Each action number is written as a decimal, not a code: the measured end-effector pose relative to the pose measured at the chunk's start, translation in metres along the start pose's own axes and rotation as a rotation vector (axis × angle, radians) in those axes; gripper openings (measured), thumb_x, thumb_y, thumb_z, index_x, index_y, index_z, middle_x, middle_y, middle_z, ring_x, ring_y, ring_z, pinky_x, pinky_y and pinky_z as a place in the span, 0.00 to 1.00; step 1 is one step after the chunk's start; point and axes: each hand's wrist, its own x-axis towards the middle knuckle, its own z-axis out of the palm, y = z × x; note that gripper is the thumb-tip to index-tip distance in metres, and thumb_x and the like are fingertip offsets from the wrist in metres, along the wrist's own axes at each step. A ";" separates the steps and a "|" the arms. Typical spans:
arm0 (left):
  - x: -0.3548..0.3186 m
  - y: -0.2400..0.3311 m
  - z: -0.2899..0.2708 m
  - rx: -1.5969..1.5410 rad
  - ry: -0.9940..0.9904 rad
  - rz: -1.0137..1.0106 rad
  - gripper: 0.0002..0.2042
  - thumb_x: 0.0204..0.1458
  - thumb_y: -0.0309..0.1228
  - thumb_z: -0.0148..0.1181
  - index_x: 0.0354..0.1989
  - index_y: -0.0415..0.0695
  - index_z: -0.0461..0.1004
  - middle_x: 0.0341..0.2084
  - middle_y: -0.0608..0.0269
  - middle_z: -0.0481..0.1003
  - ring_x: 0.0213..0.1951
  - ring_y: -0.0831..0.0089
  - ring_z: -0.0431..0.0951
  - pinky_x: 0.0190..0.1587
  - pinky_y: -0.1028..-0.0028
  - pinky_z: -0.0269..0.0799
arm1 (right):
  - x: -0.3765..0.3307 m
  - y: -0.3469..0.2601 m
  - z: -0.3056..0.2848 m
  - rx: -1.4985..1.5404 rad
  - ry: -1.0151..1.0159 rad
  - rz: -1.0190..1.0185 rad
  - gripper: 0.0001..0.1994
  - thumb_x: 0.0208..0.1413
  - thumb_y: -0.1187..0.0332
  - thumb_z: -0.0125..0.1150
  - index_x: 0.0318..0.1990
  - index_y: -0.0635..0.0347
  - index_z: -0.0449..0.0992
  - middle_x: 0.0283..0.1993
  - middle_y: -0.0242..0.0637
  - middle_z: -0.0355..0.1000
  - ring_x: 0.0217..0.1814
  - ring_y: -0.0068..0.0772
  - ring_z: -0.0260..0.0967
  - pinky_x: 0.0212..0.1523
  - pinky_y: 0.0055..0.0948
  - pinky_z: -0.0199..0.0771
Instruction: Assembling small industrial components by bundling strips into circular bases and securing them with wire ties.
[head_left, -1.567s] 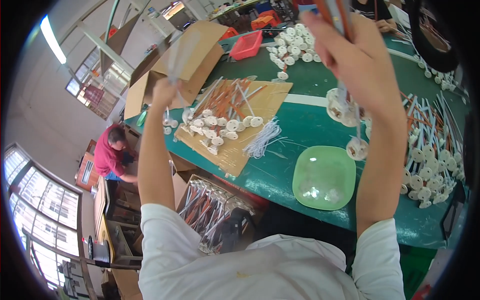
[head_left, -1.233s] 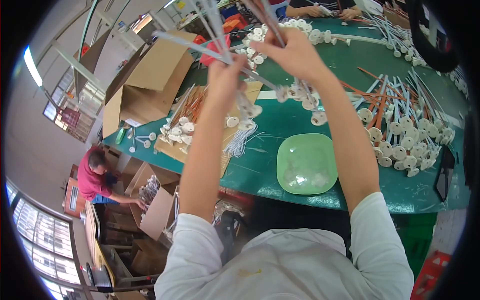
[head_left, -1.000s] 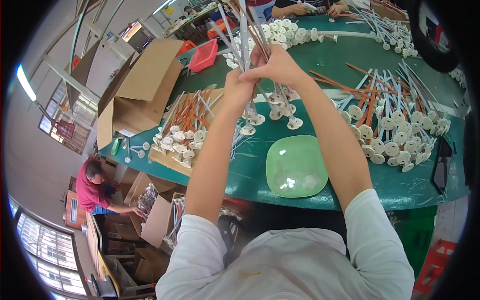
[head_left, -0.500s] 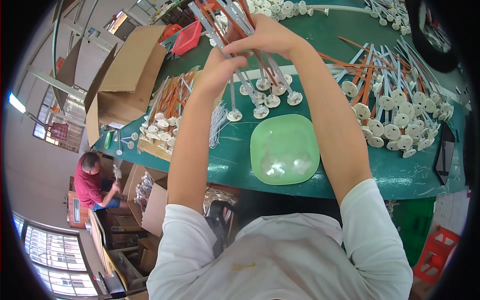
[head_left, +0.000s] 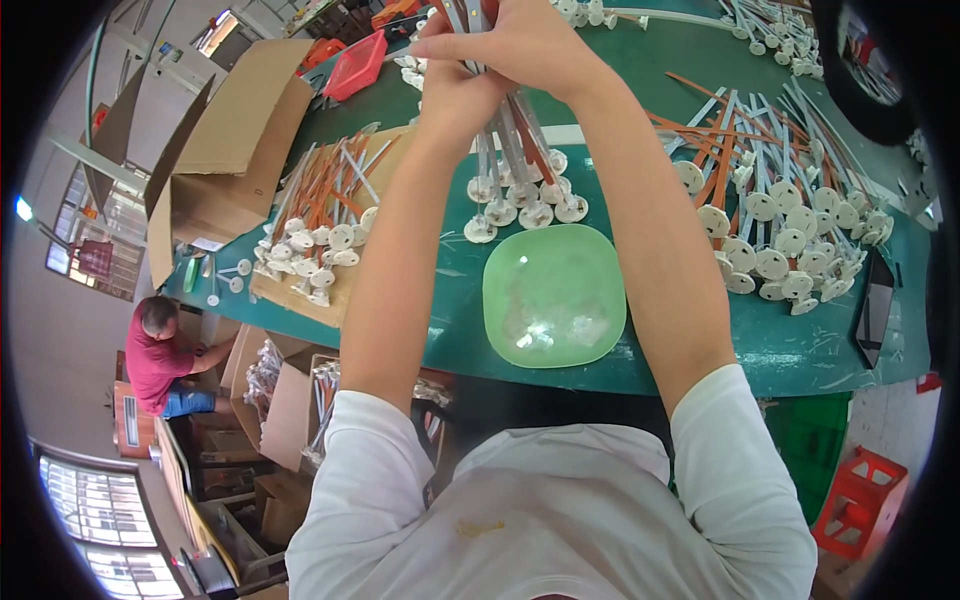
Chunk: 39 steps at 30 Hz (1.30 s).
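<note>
Inward from near edge of surface (head_left: 456,290), our left grip (head_left: 462,98) and right grip (head_left: 522,45) closed round strips (head_left: 511,140): likely light, springy; hold above discs (head_left: 537,214).

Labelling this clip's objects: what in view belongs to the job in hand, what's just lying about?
Likely in the job:
strips with white discs, held in the fingers
similar strips piled at left
similar strips piled at right

Likely just lying about:
red basket
dark angular piece
red stool
green dish (less sure)
</note>
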 end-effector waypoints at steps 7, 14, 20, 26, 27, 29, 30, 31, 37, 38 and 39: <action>0.010 0.008 -0.006 -0.199 -0.141 -0.064 0.07 0.50 0.22 0.56 0.37 0.36 0.71 0.23 0.59 0.76 0.24 0.71 0.77 0.28 0.74 0.74 | 0.012 -0.005 -0.011 -0.088 -0.061 0.085 0.21 0.44 0.66 0.68 0.47 0.63 0.72 0.41 0.40 0.75 0.44 0.32 0.73 0.48 0.30 0.70; 0.011 0.021 -0.015 -0.243 -0.222 -0.050 0.03 0.51 0.22 0.56 0.32 0.36 0.73 0.21 0.62 0.75 0.22 0.76 0.74 0.25 0.77 0.70 | 0.018 -0.040 -0.005 -0.563 -0.141 0.119 0.25 0.47 0.61 0.66 0.51 0.66 0.69 0.42 0.46 0.74 0.44 0.32 0.72 0.45 0.27 0.71; 0.002 0.033 -0.015 -0.196 -0.144 0.094 0.05 0.50 0.26 0.61 0.27 0.37 0.73 0.19 0.63 0.74 0.22 0.75 0.76 0.26 0.77 0.71 | 0.049 -0.055 0.018 -0.377 -0.061 0.037 0.26 0.52 0.57 0.62 0.51 0.70 0.69 0.40 0.48 0.74 0.42 0.34 0.71 0.44 0.28 0.70; 0.008 0.032 -0.030 -0.420 -0.031 0.058 0.06 0.48 0.27 0.64 0.28 0.38 0.75 0.18 0.63 0.74 0.21 0.77 0.75 0.26 0.78 0.70 | 0.075 -0.077 0.036 -0.690 -0.379 -0.020 0.25 0.55 0.55 0.57 0.48 0.72 0.71 0.38 0.48 0.75 0.35 0.38 0.72 0.38 0.32 0.71; 0.005 0.035 -0.032 -0.418 -0.015 0.061 0.06 0.48 0.27 0.64 0.28 0.38 0.75 0.18 0.63 0.74 0.21 0.77 0.75 0.26 0.78 0.70 | 0.075 -0.076 0.037 -0.684 -0.392 -0.029 0.25 0.55 0.55 0.57 0.48 0.72 0.71 0.38 0.48 0.75 0.35 0.38 0.72 0.38 0.32 0.71; 0.001 0.048 -0.032 -0.316 0.010 0.070 0.07 0.50 0.29 0.62 0.26 0.38 0.74 0.17 0.64 0.73 0.20 0.78 0.73 0.23 0.79 0.66 | 0.073 -0.084 0.043 -0.483 -0.103 0.027 0.25 0.56 0.56 0.56 0.53 0.70 0.68 0.37 0.49 0.75 0.36 0.39 0.73 0.37 0.32 0.71; 0.007 0.049 -0.030 -0.391 -0.033 -0.027 0.04 0.50 0.24 0.60 0.32 0.37 0.73 0.21 0.63 0.74 0.23 0.76 0.74 0.26 0.77 0.70 | 0.073 -0.092 0.047 -0.636 -0.109 -0.091 0.23 0.56 0.55 0.55 0.48 0.69 0.72 0.32 0.51 0.74 0.34 0.42 0.73 0.35 0.32 0.71; 0.006 0.053 -0.031 -0.396 -0.028 -0.025 0.04 0.50 0.24 0.60 0.32 0.37 0.73 0.21 0.63 0.74 0.23 0.76 0.74 0.26 0.77 0.70 | 0.078 -0.099 0.050 -0.640 -0.115 -0.093 0.23 0.56 0.55 0.55 0.48 0.69 0.72 0.32 0.51 0.74 0.34 0.42 0.73 0.35 0.32 0.71; 0.002 0.059 -0.029 -0.428 0.023 0.063 0.12 0.50 0.26 0.62 0.41 0.37 0.70 0.25 0.64 0.74 0.24 0.77 0.74 0.28 0.77 0.71 | 0.093 -0.100 0.050 -1.044 -0.873 0.199 0.23 0.59 0.56 0.48 0.26 0.70 0.76 0.23 0.53 0.71 0.28 0.49 0.71 0.33 0.36 0.70; 0.004 0.055 -0.027 -0.422 0.003 0.121 0.14 0.50 0.26 0.62 0.43 0.38 0.69 0.25 0.64 0.74 0.26 0.77 0.75 0.28 0.77 0.71 | 0.090 -0.099 0.047 -1.045 -0.890 0.140 0.22 0.59 0.57 0.48 0.25 0.70 0.76 0.24 0.53 0.72 0.29 0.50 0.71 0.34 0.37 0.70; 0.006 0.047 -0.026 -0.414 -0.017 0.178 0.15 0.49 0.26 0.62 0.45 0.38 0.68 0.26 0.63 0.74 0.27 0.77 0.75 0.29 0.77 0.71 | 0.089 -0.100 0.046 -1.043 -0.906 0.080 0.22 0.59 0.58 0.47 0.24 0.69 0.76 0.25 0.52 0.72 0.30 0.51 0.71 0.35 0.38 0.70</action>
